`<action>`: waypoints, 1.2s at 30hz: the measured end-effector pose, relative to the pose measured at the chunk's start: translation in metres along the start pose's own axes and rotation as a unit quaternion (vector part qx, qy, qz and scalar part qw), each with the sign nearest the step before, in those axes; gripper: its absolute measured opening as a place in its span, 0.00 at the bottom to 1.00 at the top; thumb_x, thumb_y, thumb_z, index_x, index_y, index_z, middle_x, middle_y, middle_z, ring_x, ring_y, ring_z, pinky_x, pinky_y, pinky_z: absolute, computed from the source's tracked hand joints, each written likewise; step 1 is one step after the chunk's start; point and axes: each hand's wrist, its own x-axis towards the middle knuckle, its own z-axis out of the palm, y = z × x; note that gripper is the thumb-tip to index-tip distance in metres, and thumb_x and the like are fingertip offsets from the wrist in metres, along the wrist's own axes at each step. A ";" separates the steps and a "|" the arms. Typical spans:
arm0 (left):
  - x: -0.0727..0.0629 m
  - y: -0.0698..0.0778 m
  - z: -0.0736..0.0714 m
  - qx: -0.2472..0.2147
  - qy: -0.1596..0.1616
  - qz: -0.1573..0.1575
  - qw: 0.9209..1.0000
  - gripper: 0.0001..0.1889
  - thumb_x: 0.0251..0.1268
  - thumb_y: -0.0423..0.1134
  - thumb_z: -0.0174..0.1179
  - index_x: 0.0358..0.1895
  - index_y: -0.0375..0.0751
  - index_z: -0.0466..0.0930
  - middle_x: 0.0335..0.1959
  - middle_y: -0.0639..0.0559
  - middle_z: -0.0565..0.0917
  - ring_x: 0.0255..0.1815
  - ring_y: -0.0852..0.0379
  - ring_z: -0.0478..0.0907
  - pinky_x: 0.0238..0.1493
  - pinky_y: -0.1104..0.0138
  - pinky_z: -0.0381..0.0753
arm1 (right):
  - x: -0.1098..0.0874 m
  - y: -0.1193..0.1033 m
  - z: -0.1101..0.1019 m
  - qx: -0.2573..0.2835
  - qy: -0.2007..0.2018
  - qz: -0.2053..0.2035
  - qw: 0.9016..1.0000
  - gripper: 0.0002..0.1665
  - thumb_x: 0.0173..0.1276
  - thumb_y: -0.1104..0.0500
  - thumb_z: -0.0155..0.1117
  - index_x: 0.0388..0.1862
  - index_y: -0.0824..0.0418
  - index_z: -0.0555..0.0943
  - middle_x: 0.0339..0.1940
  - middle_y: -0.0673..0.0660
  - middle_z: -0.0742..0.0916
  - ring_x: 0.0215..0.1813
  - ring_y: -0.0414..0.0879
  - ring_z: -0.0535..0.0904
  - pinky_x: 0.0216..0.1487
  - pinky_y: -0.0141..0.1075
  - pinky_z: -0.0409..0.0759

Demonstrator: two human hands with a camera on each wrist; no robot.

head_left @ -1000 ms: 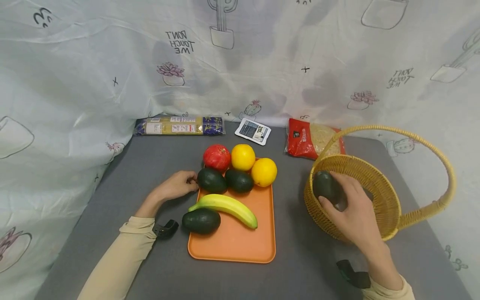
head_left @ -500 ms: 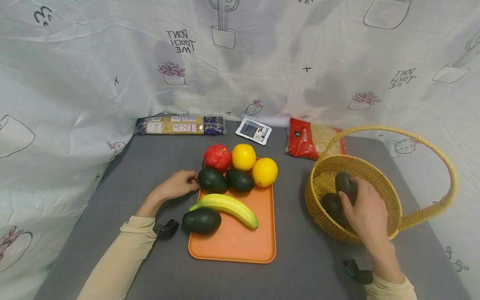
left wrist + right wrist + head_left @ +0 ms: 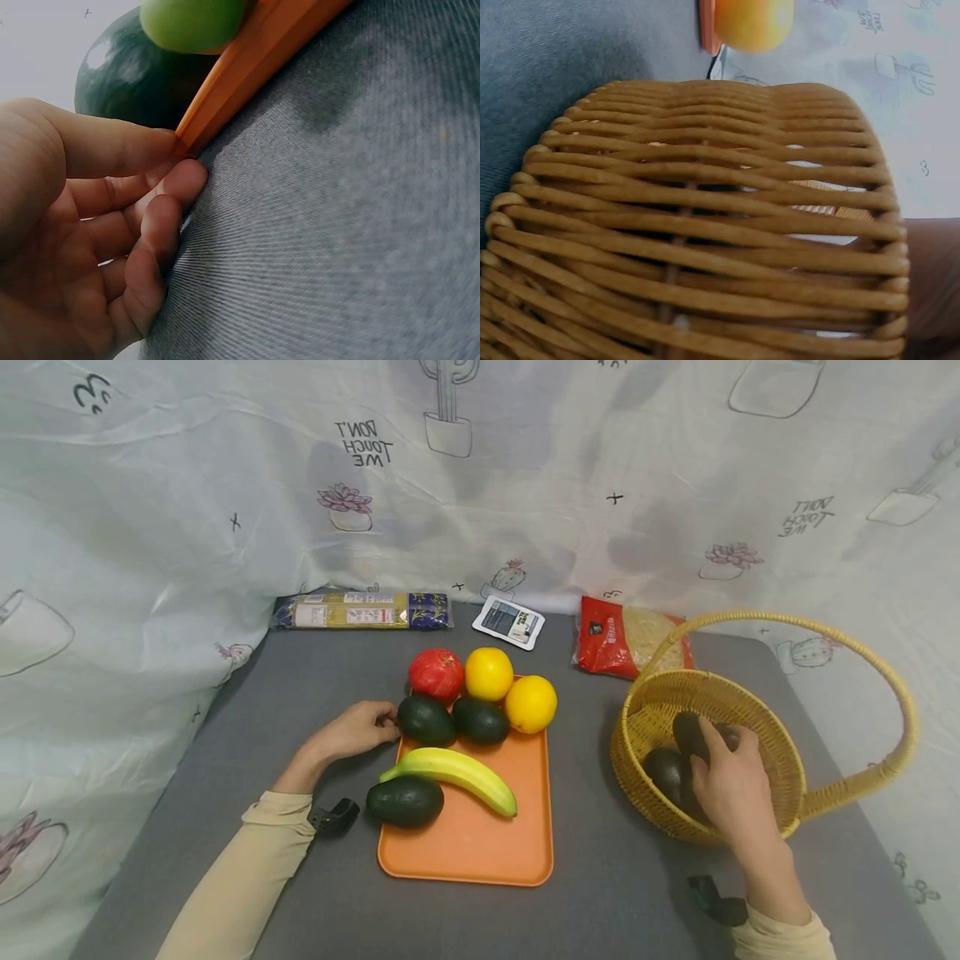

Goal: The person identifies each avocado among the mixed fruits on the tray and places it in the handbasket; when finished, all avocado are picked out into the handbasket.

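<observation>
At the orange tray [image 3: 491, 852], my left hand [image 3: 352, 731] pinches the left rim; the left wrist view shows the thumb over the tray edge [image 3: 217, 97] and curled fingers beneath. A dark green avocado [image 3: 426, 719] lies beside that hand. Down inside the yellow wicker basket [image 3: 780, 752], my right hand [image 3: 735, 785] holds a dark avocado [image 3: 688, 735] with its fingertips, partly hidden by the fingers. Another avocado [image 3: 664, 770] lies below it, and something dark shows behind the fingers. The basket wall [image 3: 705, 225] hides the right hand's grip in the right wrist view.
On the tray are a banana [image 3: 457, 772], more avocados [image 3: 406, 802], a red pomegranate-like fruit [image 3: 436, 674] and two yellow-orange fruits [image 3: 488, 674]. Behind lie noodle packets [image 3: 360, 611], a small white pack [image 3: 509, 622] and a red bag [image 3: 622, 637]. The basket handle [image 3: 862, 660] arches up.
Inside the basket my right hand has shifted right with the avocado, uncovering another avocado, then moved slightly lower over it. My left hand has stayed at the tray rim.
</observation>
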 end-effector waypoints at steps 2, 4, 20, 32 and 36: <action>0.001 0.002 0.000 0.000 -0.001 0.000 1.000 0.06 0.60 0.32 0.56 0.36 0.35 0.79 0.28 0.48 0.80 0.28 0.57 0.70 0.34 0.65 0.69 | -0.001 0.001 0.001 0.004 -0.006 0.001 1.000 0.29 0.59 0.72 0.61 0.62 0.70 0.73 0.53 0.79 0.73 0.45 0.76 0.74 0.33 0.65 0.71; 0.001 0.002 0.000 0.000 -0.002 0.001 1.000 0.05 0.60 0.33 0.56 0.36 0.35 0.80 0.28 0.49 0.80 0.28 0.58 0.70 0.34 0.66 0.69 | -0.002 0.001 0.002 0.001 -0.027 0.000 1.000 0.27 0.60 0.72 0.60 0.61 0.69 0.73 0.54 0.76 0.75 0.45 0.75 0.76 0.36 0.65 0.72; 0.005 0.006 0.001 0.004 -0.008 0.009 1.000 0.05 0.60 0.32 0.56 0.35 0.35 0.80 0.27 0.49 0.79 0.27 0.58 0.69 0.33 0.66 0.68 | -0.010 -0.008 0.001 -0.013 -0.063 0.008 0.998 0.23 0.67 0.68 0.54 0.61 0.68 0.74 0.57 0.74 0.77 0.49 0.74 0.76 0.42 0.64 0.73; 0.005 0.001 0.000 0.008 -0.005 0.007 1.000 0.06 0.60 0.33 0.56 0.37 0.35 0.80 0.28 0.48 0.80 0.28 0.58 0.70 0.34 0.66 0.69 | -0.001 -0.104 0.016 0.065 0.050 -0.184 0.979 0.28 0.54 0.70 0.67 0.57 0.63 0.79 0.58 0.66 0.81 0.57 0.61 0.78 0.53 0.54 0.78; 0.003 -0.001 0.001 0.001 -0.006 0.005 1.000 0.06 0.61 0.33 0.56 0.37 0.35 0.79 0.27 0.48 0.80 0.28 0.58 0.70 0.34 0.65 0.69 | 0.006 -0.143 0.030 0.070 0.018 -0.246 0.966 0.29 0.55 0.66 0.69 0.58 0.60 0.78 0.59 0.64 0.80 0.57 0.58 0.78 0.55 0.51 0.78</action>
